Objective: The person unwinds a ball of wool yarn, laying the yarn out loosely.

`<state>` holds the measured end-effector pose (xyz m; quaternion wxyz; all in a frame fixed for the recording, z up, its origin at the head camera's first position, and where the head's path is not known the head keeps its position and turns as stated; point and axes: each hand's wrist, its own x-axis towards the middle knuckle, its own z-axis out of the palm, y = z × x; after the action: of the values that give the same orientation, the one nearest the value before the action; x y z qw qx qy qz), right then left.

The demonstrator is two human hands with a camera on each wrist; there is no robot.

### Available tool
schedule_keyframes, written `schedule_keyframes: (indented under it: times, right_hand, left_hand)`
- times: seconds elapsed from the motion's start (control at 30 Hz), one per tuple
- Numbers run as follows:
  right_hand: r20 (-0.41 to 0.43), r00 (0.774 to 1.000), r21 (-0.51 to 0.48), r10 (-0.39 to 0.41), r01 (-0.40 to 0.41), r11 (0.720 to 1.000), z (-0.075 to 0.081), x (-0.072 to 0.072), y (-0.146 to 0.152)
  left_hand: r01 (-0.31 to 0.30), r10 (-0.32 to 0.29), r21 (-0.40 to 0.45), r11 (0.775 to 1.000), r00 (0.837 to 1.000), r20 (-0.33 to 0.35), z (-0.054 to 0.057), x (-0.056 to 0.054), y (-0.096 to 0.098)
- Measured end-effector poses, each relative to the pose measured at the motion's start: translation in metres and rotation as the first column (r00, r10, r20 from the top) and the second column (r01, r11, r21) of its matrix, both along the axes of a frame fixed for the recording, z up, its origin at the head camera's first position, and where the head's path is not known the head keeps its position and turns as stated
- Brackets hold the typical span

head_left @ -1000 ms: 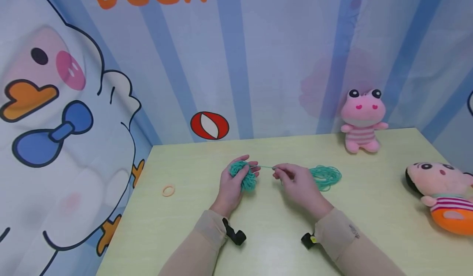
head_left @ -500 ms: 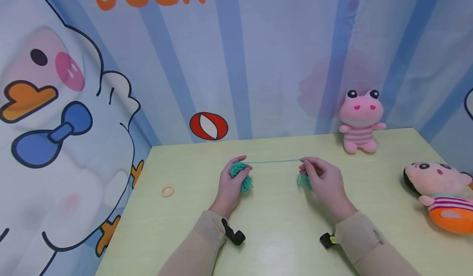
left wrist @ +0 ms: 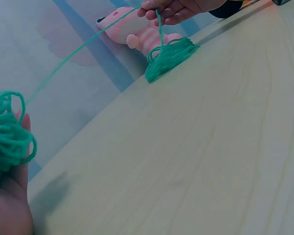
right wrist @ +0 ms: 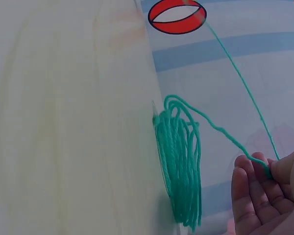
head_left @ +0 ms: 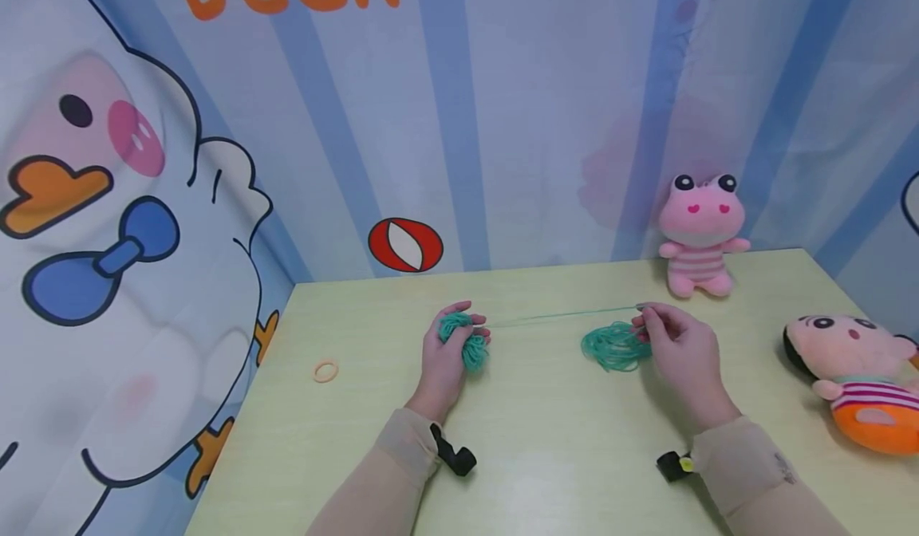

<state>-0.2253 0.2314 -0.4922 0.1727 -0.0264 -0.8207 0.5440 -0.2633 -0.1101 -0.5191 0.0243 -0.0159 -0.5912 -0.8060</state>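
Observation:
A bundle of green yarn (head_left: 472, 352) lies in my left hand (head_left: 439, 364), with the thumb pressed over it. From that bundle a single strand of yarn (head_left: 560, 316) runs taut to my right hand (head_left: 682, 352), whose thumb and index finger pinch it. Beneath and left of the right hand, a looped skein of green yarn (head_left: 613, 347) rests on the table. In the right wrist view, a slack length of yarn (right wrist: 220, 129) rises from the skein (right wrist: 179, 166) to the pinching fingertips.
An orange-pink ring (head_left: 325, 371) lies on the table (head_left: 531, 456) at the left. At the back right sits a pink plush frog (head_left: 702, 233), and another plush doll (head_left: 861, 384) lies at the right edge. A printed curtain (head_left: 546, 121) hangs behind.
My right hand has moved to the right, drawing out a longer strand between the hands. The skein shows more fully now. My left hand has hardly moved.

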Motion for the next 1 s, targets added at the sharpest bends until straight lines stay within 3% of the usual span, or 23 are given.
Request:
schedule_keyframes:
  times: [0.23, 0.37, 0.53, 0.83, 1.0]
  right_hand:
    - [0.105, 0.994, 0.048, -0.032, 0.028, 0.998, -0.004, -0.001, 0.022]
    - [0.176, 0.982, 0.174, -0.070, 0.039, 0.984, -0.005, -0.001, 0.030]
    - [0.235, 0.969, 0.297, -0.071, -0.002, 0.955, -0.006, -0.001, 0.034]
    - [0.191, 0.977, 0.298, -0.092, 0.032, 0.954, -0.004, 0.001, 0.024]
    - [0.070, 0.996, 0.289, -0.063, 0.040, 0.956, -0.002, 0.001, 0.004]
  left_hand:
    - [-0.026, 0.026, -0.017, 1.000, 1.000, -0.004, 0.001, 0.001, -0.001]
    - [-0.015, 0.015, 0.002, 1.000, 1.000, 0.000, 0.002, 0.002, -0.002]
    - [0.015, -0.015, 0.015, 1.000, 1.000, -0.013, 0.003, 0.003, -0.003]
    - [0.071, -0.071, 0.013, 0.997, 0.997, -0.031, 0.002, 0.002, -0.001]
    - [0.100, -0.099, 0.023, 0.995, 0.994, -0.035, 0.002, 0.002, -0.001]
